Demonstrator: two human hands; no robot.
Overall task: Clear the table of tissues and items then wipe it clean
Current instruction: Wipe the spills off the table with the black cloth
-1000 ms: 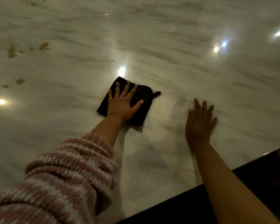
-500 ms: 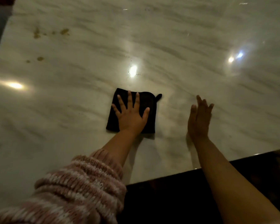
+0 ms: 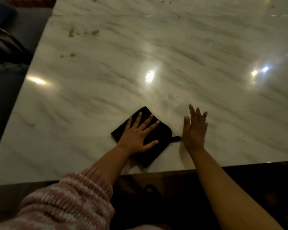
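Left hand: the left hand [image 3: 138, 135] is lying flat, fingers straight and spread, pressing down on a black square folded cloth [image 3: 163, 136]; it is gripping nothing.
Right hand: the right hand [image 3: 195, 130] is resting open on the white, grey-veined marble table top [image 3: 181, 47], fingers straight and close together, just right of the cloth's small black loop [image 3: 175, 138].
Cloth: it is sitting close to the table's near edge, turned like a diamond, one corner pointing away and to the left.
Stains: brown dried spots [image 3: 71, 32] are showing near the far left edge, with a smaller pair [image 3: 72, 55] lying a little nearer.
Relation: the spots are lying away and to the left of the cloth, well apart from it, along the line its far corner is pointing.
Nearer hand: the left, already on the cloth.
Step, judged: the table is looking cleared, and the wiping is probably heading for that far-left corner.
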